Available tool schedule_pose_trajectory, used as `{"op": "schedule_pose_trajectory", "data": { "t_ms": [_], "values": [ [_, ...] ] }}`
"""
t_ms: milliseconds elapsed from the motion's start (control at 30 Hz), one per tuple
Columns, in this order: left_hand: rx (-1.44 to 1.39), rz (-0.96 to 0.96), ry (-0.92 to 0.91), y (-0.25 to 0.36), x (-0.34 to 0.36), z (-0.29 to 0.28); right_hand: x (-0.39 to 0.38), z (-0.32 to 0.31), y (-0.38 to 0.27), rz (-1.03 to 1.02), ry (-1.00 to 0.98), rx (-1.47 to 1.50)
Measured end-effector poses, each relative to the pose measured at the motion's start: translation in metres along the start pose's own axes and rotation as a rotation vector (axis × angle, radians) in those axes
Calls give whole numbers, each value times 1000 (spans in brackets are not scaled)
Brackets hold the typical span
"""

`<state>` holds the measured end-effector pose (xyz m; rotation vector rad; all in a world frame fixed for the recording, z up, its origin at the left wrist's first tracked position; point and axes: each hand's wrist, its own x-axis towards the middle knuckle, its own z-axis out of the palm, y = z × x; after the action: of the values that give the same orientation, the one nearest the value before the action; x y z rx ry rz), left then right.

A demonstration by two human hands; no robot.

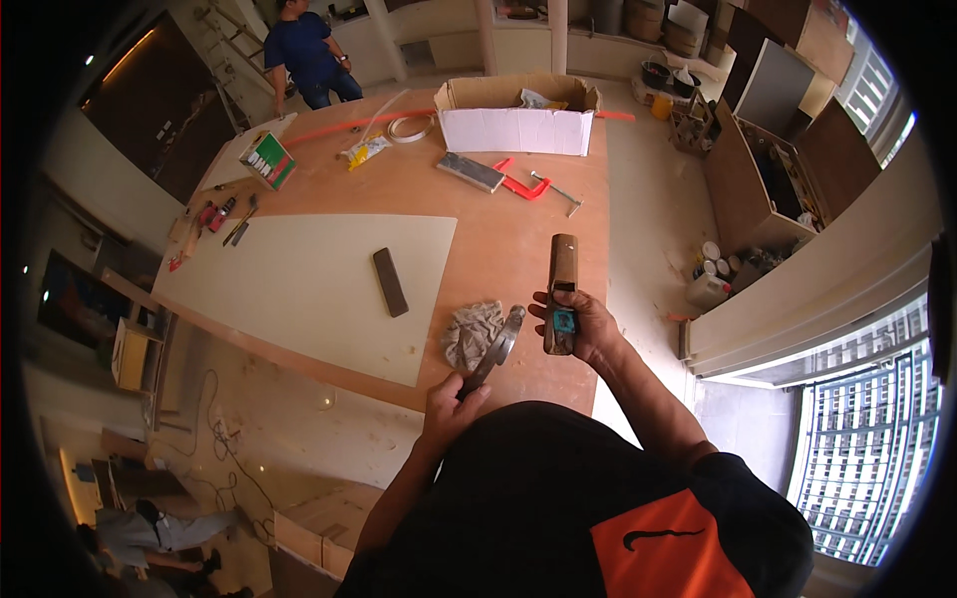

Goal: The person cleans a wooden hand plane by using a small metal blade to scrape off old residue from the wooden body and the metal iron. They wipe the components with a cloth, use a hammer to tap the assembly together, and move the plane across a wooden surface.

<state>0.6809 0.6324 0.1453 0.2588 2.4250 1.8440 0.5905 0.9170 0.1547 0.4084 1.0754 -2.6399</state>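
Note:
My left hand point(454, 404) grips a metal hammer point(506, 336), its head raised beside a crumpled rag point(467, 329). In my right hand point(588, 324) is a wooden hand plane point(562, 257) with a teal patch on it, held upright in view over the plywood table point(518, 219). A dark oblong block point(390, 283) lies on a pale panel point(289, 279) to the left. Farther back are a grey bar point(469, 171), a red clamp point(523, 184) and a white-sided cardboard box point(513, 135).
A drill point(214, 214), green-white box point(267, 159) and tape roll point(409, 130) lie on the table. A person in blue point(304, 50) stands at the far left corner; another point(169, 538) is low at the lower left among cables. A wooden cabinet point(753, 194) is on the right.

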Motion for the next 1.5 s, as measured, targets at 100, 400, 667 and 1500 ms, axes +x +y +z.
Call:
{"op": "schedule_pose_trajectory", "data": {
  "t_ms": [100,400,667,1500],
  "values": [
    [34,62,-63,2,2,-5,27,-14,1,274,116,198],
    [140,596,9,30,1,-14,61,-20,6,397,192,416],
    [-35,449,-156,36,-9,-43,40,4,14,165,32,67],
    [-41,-231,193,-37,-22,-4,-56,59,-38,-947,-290,-976]
  ]
}}
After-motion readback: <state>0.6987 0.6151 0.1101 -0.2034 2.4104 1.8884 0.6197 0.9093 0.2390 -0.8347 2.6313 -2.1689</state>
